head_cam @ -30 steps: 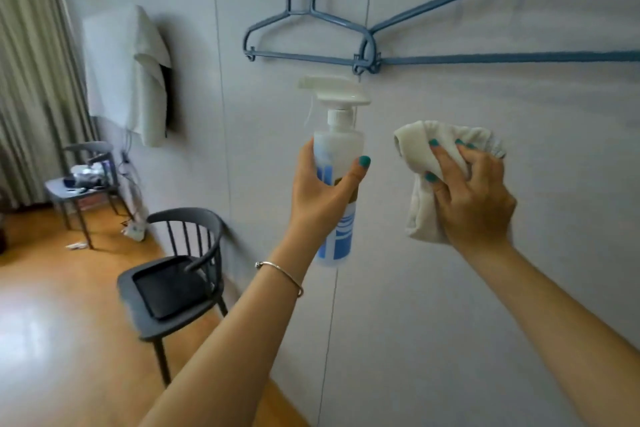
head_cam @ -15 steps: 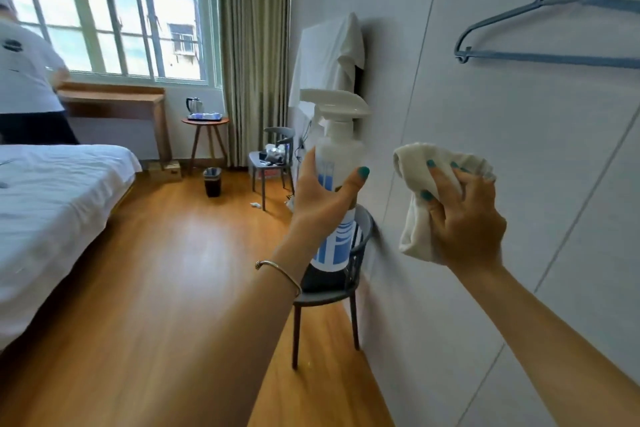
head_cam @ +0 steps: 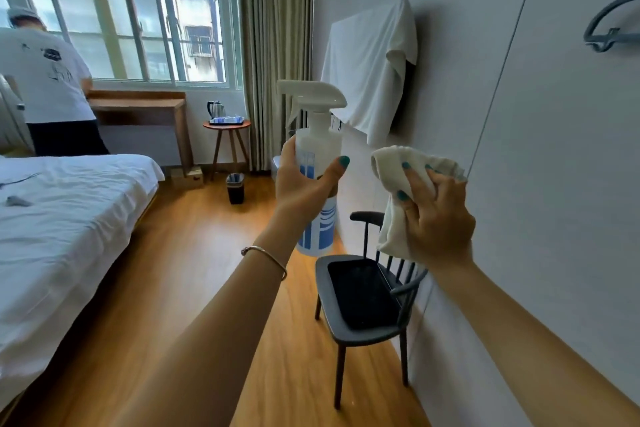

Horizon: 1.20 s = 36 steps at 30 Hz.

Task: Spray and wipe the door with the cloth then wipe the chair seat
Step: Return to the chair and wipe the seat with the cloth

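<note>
Left hand: the left hand (head_cam: 301, 184) is up at chest height, wrapped round the spray bottle (head_cam: 317, 163), thumb hooked across the front of the body, the other fingers curled round the far side and out of sight.
Spray bottle: upright, white trigger head on top pointing left, blue-and-white label below the hand; whether a finger is on the trigger cannot be told.
Right hand: the right hand (head_cam: 438, 218) is raised beside it, fingers (head_cam: 414, 180) bent and bunching the cloth (head_cam: 394, 191) against the palm.
Cloth: pale and crumpled, one fold puffing out above the fingertips and a tail hanging down below the hand; it sits close to the wall panel but touching or not, hard to say.
Door: the grey panelled surface (head_cam: 540, 135) runs along the right, with thin vertical seams; which panel is the door cannot be made out.
Chair: the dark chair (head_cam: 360, 302) stands below both hands, its back against the wall, black seat facing up.
Wrist: a thin bracelet (head_cam: 266, 258) on the left forearm.
Room: a bed (head_cam: 65, 225) with white sheets at left, a wooden desk (head_cam: 138, 107) under the window, a second person (head_cam: 48, 87) standing by it, back turned.
Also in shot: a small round side table (head_cam: 227, 130) carrying a kettle, a dark bin (head_cam: 235, 187) on the wooden floor, a white sheet (head_cam: 367, 69) draped on the wall.
</note>
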{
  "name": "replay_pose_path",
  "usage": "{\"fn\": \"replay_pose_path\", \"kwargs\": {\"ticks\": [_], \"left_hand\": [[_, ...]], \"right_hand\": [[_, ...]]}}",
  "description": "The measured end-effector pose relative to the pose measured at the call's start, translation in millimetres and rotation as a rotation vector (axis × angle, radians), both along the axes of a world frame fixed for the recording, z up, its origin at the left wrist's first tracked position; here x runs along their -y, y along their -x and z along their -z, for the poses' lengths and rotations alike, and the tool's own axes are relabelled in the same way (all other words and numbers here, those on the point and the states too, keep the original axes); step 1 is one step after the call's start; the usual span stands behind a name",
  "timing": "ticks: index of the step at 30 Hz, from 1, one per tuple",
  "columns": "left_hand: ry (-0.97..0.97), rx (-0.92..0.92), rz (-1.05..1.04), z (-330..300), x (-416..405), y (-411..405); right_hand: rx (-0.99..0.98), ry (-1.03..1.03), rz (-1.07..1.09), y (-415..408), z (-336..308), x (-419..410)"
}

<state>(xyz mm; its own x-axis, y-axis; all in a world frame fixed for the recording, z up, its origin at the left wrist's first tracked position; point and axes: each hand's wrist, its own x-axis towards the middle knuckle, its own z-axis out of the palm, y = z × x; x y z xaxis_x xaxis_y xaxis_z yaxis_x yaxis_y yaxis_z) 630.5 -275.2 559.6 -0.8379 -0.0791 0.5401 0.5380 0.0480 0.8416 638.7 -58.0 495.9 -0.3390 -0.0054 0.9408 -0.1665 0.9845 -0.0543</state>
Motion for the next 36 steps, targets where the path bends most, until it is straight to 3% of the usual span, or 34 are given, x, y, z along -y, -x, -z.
{"fn": "replay_pose_path", "kwargs": {"ticks": [4,12,27,36], "left_hand": [[-0.022,0.023,-0.014,9.0,5.9,41.1],[0.025,0.027,-0.047,38.2,-11.4,149.2],[0.091,0.096,0.051,70.0,-106.5,400.6],[0.127,0.183,0.356,145.2,-121.5,526.6]], "right_hand": [[-0.037,-0.051,0.014,50.0,9.0,7.3],[-0.110,-0.341,0.006,164.3,38.4,-14.4],[-0.061,-0.297,-0.026,385.1,107.9,-95.2],[0.073,-0.173,0.139,444.1,189.4,-81.6]]}}
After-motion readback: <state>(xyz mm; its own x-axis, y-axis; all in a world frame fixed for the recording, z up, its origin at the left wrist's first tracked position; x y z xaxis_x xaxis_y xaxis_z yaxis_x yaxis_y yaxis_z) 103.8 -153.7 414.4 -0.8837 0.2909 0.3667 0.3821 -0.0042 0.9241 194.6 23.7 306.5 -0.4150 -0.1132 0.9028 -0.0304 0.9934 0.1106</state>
